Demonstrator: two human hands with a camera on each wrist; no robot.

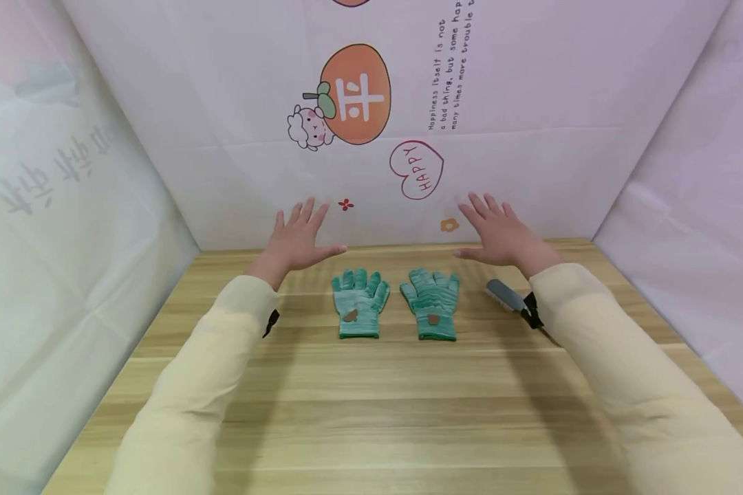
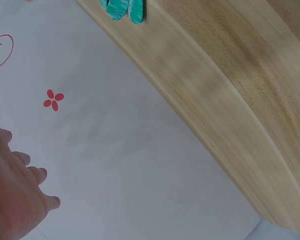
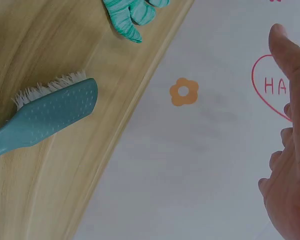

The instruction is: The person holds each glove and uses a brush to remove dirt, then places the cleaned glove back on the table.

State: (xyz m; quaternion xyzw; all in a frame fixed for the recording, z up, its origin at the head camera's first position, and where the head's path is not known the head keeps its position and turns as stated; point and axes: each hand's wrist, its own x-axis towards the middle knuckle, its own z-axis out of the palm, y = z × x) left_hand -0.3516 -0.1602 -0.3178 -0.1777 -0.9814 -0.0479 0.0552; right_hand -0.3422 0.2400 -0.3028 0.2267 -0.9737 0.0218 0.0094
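Two green knit gloves lie side by side on the wooden table, fingers toward the back. The left glove (image 1: pixel 360 302) and the right glove (image 1: pixel 433 302) each carry a brown patch near the cuff. To their right rests a scrub brush (image 1: pixel 504 294) with a blue-grey back and white bristles, its handle partly hidden by the right forearm; the right wrist view shows the brush (image 3: pixel 57 110) on its side. My left hand (image 1: pixel 298 239) is held up above the table's back edge, fingers spread, holding nothing. My right hand (image 1: pixel 498 234) mirrors it, also spread and holding nothing.
A white printed sheet (image 1: pixel 254 172) rises behind the table's back edge, with white sheets at the left (image 1: pixel 68 240) and right (image 1: pixel 681 227). The wooden table (image 1: pixel 396 412) extends toward me beneath both forearms. A black strap (image 1: pixel 532 311) hangs at the right wrist.
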